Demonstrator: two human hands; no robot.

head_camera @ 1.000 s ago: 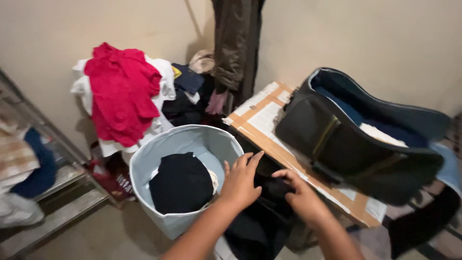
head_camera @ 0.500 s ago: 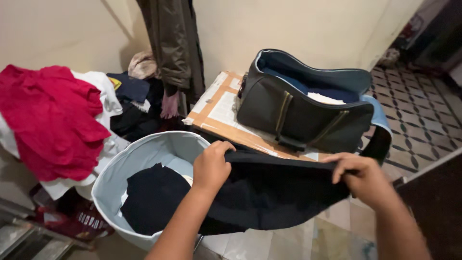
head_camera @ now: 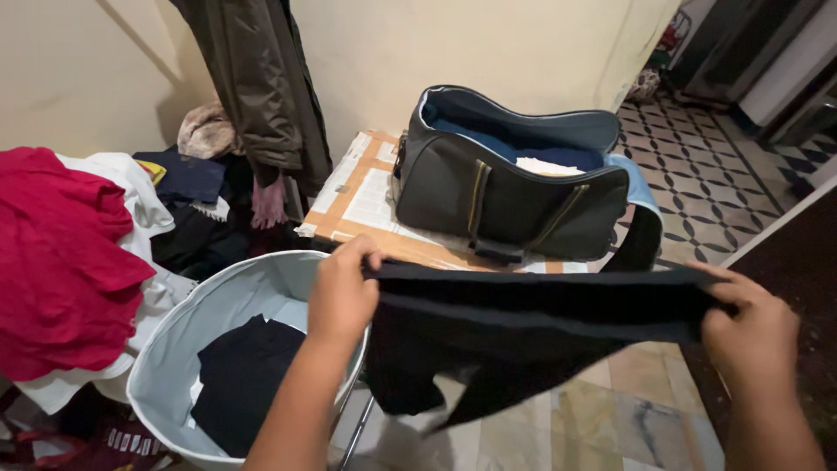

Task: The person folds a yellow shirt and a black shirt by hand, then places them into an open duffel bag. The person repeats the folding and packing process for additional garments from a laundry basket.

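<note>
Now black garment (head_camera: 523,327) stretched level, long axis left-right; left hand (head_camera: 342,292), right hand (head_camera: 751,324) clenched on ends.

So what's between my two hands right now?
In the head view, a black garment stretches taut from the left hand to the right hand, each pinching a top corner; nothing else lies between them.

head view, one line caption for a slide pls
Both hands, left hand and right hand, stretch a black garment above a laundry basket.
</note>
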